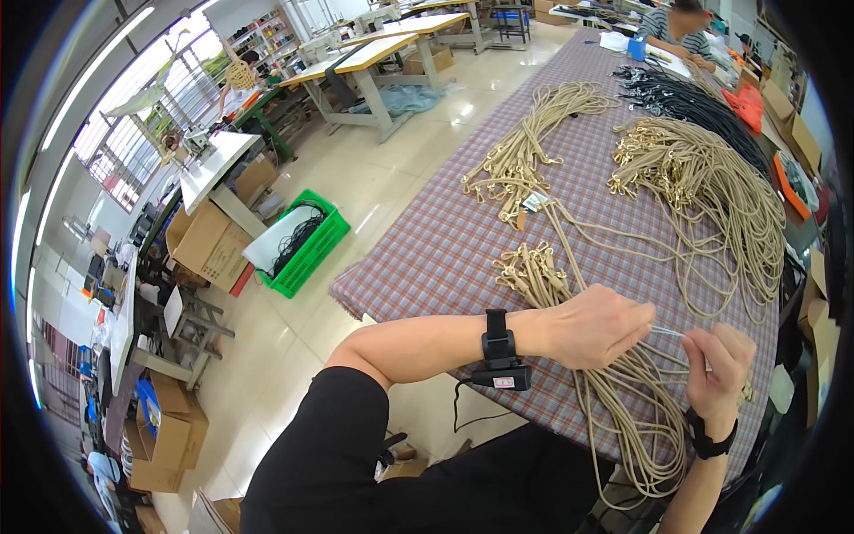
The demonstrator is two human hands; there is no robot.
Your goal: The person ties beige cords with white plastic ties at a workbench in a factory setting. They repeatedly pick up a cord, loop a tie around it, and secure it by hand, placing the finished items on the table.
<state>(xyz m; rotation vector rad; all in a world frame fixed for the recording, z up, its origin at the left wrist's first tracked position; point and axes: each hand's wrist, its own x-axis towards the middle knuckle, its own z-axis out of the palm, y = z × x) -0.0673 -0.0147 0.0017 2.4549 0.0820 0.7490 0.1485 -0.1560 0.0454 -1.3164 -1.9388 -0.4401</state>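
Observation:
My left hand (600, 326) and my right hand (719, 366) each pinch an end of a short, thin white strand (667, 330), held between them above the table. Under them lies a bundle of beige cords (627, 407), its lower loops hanging over the near table edge. The brass-coloured snap hooks (530, 267) of this bundle lie just beyond my left wrist. A smaller heap of beige cords (534, 127) with hooks and a white tag (535, 201) lies farther off. To the right is a large pile of beige cords (720, 180) with brass-coloured hooks.
A checked cloth (413, 260) covers the long table. Black cords (694, 107) with metal clips lie behind the large pile, near a red plastic bag (744, 107). A person (674, 37) sits at the far end. On the floor at left stands a green crate (310, 250).

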